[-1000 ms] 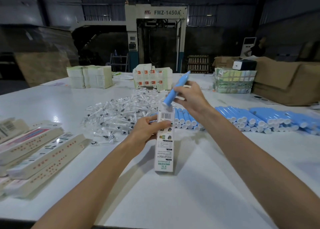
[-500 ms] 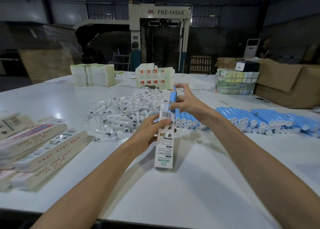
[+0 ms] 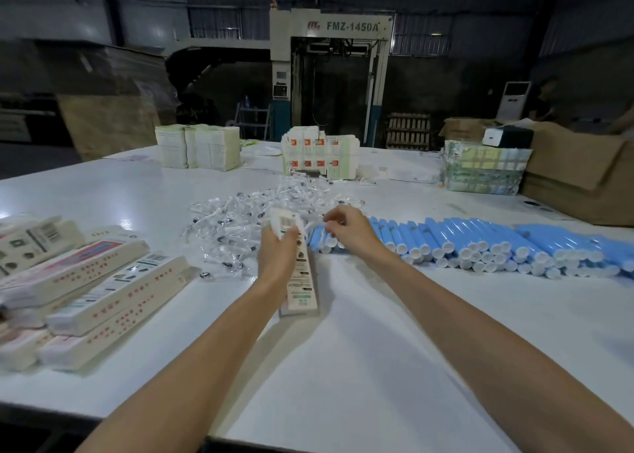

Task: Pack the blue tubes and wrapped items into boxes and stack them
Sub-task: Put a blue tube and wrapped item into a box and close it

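Cream printed carton [image 3: 303, 281], barcoded on top, stands tilted on the white table [image 3: 343, 367], my left hand [image 3: 278, 250] wrapped round its upper half. My right hand [image 3: 346, 229] curls over white-capped blue tubes [image 3: 480, 240]; whether it pinches one, I cannot tell.

Grips tilted box [image 3: 302, 282] w/ L hand [image 3: 277, 251], btm end on table [image 3: 377, 367]. Holds R hand [image 3: 347, 230], fingers curled, over L end of blue tubes [image 3: 480, 241]. Shows wrapped items [image 3: 236, 226] piled behind, packed boxes [image 3: 103, 288] stacked far L.
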`<state>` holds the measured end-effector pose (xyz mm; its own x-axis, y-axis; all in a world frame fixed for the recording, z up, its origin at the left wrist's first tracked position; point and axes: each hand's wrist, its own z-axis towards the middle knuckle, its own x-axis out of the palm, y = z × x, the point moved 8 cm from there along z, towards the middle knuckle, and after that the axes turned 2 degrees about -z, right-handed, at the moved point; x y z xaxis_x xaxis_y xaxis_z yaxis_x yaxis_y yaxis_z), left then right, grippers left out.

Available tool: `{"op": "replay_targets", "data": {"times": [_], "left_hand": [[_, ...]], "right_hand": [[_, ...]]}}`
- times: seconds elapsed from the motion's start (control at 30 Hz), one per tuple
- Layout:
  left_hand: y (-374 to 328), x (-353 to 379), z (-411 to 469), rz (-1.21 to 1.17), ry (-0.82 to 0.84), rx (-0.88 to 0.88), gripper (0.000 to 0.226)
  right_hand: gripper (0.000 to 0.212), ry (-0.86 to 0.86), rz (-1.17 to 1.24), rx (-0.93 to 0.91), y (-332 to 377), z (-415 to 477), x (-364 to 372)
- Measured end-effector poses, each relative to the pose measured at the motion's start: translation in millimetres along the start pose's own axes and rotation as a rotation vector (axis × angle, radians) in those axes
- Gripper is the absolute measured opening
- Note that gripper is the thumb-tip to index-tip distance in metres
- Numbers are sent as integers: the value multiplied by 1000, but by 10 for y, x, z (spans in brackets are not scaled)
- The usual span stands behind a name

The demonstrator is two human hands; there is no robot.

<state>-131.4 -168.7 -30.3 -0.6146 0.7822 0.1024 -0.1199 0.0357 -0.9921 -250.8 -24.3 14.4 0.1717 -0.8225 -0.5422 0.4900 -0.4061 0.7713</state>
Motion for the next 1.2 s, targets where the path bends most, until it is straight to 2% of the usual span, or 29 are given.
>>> {"op": "replay_targets", "data": {"times": [0.1, 0.2, 0.33, 0.4, 0.57, 0.77, 0.93, 1.1, 1.2], "left_hand": [[-28, -235, 90, 51, -170, 51, 23], [-43, -361, 134, 65, -259, 57, 22], [-52, -387, 135, 66, -270, 54, 23], [-56, -368, 136, 66, -260, 65, 22], [-106, -276, 117, -15, -193, 114, 21], [-185, -111, 65, -143, -52, 115, 25], [-159, 214, -93, -277, 227, 22, 34], [-78, 505, -367, -242, 434, -54, 42], [-85, 600, -488, -234, 525, -41, 43]], "right_hand": [[15, 72, -111, -20, 63, 190, 411], [13, 88, -201, -51, 141, 329, 700], [32, 115, -419, -69, 200, 386, 926], [33, 124, -501, -77, 206, 386, 990], [35, 123, -501, -29, 259, 334, 943], [23, -29, -113, 118, 160, 214, 548], [12, -224, 215, 184, -201, -51, -254], [20, -397, 449, 84, -182, -425, -1073], [39, -397, 554, -23, 56, -546, -1277]]}}
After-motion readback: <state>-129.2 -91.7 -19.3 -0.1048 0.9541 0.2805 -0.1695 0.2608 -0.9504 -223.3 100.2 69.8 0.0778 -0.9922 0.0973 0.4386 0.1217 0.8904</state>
